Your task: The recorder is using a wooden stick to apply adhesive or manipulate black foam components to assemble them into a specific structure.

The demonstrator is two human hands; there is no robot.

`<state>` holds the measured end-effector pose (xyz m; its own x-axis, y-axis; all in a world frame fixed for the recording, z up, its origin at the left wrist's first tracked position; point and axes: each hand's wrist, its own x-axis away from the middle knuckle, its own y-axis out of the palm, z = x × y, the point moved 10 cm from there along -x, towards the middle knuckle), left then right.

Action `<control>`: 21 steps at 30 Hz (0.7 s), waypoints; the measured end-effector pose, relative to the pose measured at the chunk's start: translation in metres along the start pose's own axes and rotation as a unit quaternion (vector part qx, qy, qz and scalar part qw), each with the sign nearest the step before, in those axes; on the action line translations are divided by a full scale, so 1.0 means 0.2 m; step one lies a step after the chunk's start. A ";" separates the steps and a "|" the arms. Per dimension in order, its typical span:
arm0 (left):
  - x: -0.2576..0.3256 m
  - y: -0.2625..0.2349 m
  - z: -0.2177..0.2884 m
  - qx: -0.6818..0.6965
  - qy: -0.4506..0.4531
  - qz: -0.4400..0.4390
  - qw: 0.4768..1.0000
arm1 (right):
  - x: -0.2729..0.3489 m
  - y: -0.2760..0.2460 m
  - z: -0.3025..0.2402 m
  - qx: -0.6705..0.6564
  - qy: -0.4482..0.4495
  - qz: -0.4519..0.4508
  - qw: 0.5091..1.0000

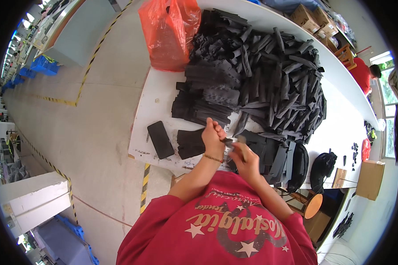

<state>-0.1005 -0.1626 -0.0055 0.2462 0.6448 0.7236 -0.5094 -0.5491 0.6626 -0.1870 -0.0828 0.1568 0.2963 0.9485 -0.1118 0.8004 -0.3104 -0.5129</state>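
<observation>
I have my left hand (213, 138) curled closed on a small dark piece (227, 142), which shows at its right side, just above the near edge of the white surface (151, 110). My right hand (245, 160) is close beside it, fingers bent in toward the piece; they are blurred, so I cannot tell whether they grip it. A beaded bracelet (213, 157) circles my left wrist.

Just left of my left hand lies a flat stack of dark pieces (190, 145), and beyond that a black phone-like slab (160, 140), tilted a little. Past my hands, a big heap of rolled dark strips (287, 81) spreads across the surface, with flatter layered pieces (214, 79) to its left. A red plastic bag (170, 37) stands at the far left. To my right, grey strips (281, 161) lie next to a rounded black item (299, 164).
</observation>
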 end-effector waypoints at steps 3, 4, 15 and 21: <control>0.06 -0.01 0.00 -0.099 0.002 0.003 0.995 | -0.09 0.05 0.09 -0.044 0.018 0.029 0.998; 0.07 0.01 0.04 -0.103 0.011 -0.049 0.993 | -0.09 0.05 0.19 -0.096 0.110 0.042 0.988; 0.41 0.38 -0.21 -0.543 0.033 -0.339 0.767 | -0.35 -0.35 0.21 -0.092 0.065 0.218 0.969; 0.44 0.49 -0.17 -0.511 0.064 -0.357 0.779 | -0.52 -0.42 0.13 -0.108 0.038 0.265 0.957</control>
<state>-0.1581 -0.1420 0.1161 0.7168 0.6755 0.1728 -0.6870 0.6419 0.3405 -0.2992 -0.1545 0.1887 0.7213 0.6493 -0.2411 0.6137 -0.7605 -0.2121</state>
